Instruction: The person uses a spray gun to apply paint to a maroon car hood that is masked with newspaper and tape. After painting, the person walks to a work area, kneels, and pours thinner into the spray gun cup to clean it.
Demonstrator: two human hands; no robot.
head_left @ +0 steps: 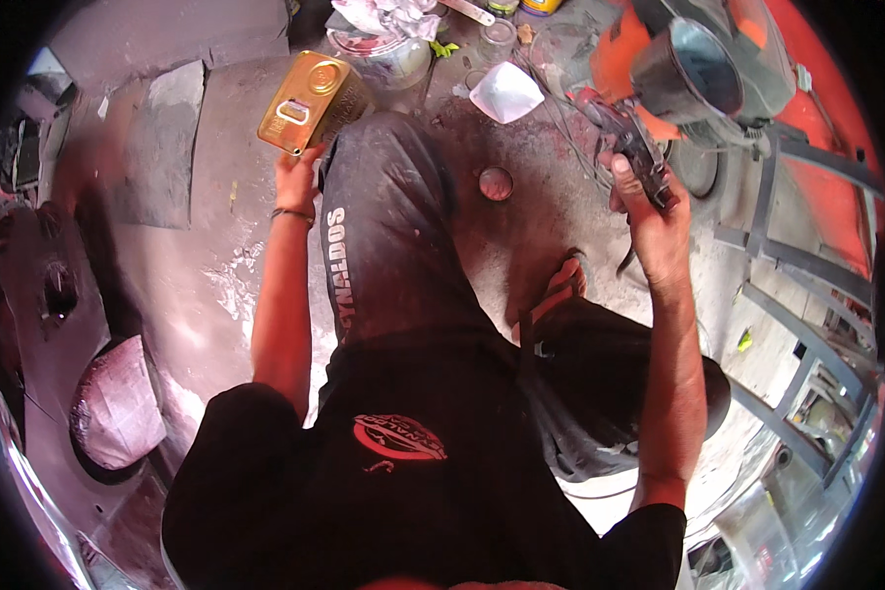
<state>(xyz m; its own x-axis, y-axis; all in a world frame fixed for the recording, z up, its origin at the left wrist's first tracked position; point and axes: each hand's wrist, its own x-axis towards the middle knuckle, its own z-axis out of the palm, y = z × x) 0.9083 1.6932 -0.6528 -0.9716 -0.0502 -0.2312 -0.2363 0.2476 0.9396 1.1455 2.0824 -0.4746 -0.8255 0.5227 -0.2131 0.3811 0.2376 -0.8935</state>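
Head view looks straight down on a person crouched over a dusty workshop floor (206, 275), one knee in grimy dark trousers (383, 226) pushed forward between the arms.

Left hand (297, 177) reaches out past the knee and grips the lower edge of a gold metal can (313, 100), fingers curled shut on its bottom rim. The can is tilted, its flat top with a carry handle and a round cap facing the camera, and it hangs just above the floor near the far edge of the floor space. A thin band sits on that wrist.

Right hand (649, 211) is closed tight around the grip of a spray gun (631, 147), thumb lying along its side. The gun's open metal cup (686, 71) sits at the far end, mouth up and angled toward the camera, close against an orange car body (836, 177).

Just beyond the can stands a round tin with crumpled rags (388, 39) on it. A white folded paper (506, 93) lies on the floor between the can and the spray gun, and a small round lid (496, 183) lies nearer the knee. A sandalled foot (559, 290) rests on the floor below the right hand.
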